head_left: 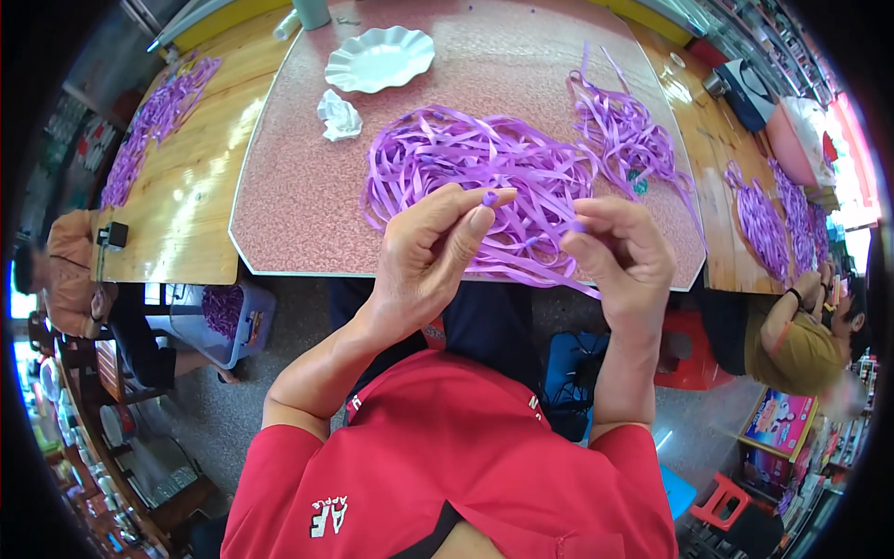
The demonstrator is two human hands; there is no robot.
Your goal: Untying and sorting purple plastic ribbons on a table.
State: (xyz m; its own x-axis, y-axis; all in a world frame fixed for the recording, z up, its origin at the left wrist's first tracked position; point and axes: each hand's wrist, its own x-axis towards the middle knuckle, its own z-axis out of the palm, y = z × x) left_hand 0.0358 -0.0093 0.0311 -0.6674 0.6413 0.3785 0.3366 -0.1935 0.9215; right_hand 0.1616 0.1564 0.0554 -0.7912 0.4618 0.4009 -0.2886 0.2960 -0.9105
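My left hand [419, 247] pinches a small purple cylindrical piece [490, 198] between thumb and forefinger, over the near side of a big heap of purple ribbons [447, 140]. To its right, my right hand [631, 252] has thumb and fingertips closed on another small purple piece [578, 226]. Whether a ribbon joins the two pieces I cannot tell. The heap spreads behind both hands on a speckled pink tabletop [298, 186], and some ribbons hang at its near edge. A looser bunch of purple ribbons [633, 135] lies at the right, beside a small green object [638, 182].
A white scalloped plate [380, 60] and crumpled tissue [339, 116] occupy the table's far left. Wooden tables [209, 130] on both sides carry more purple ribbons. People sit at left and right. A plastic tub [251, 326] with purple material and a red stool [689, 349] stand below.
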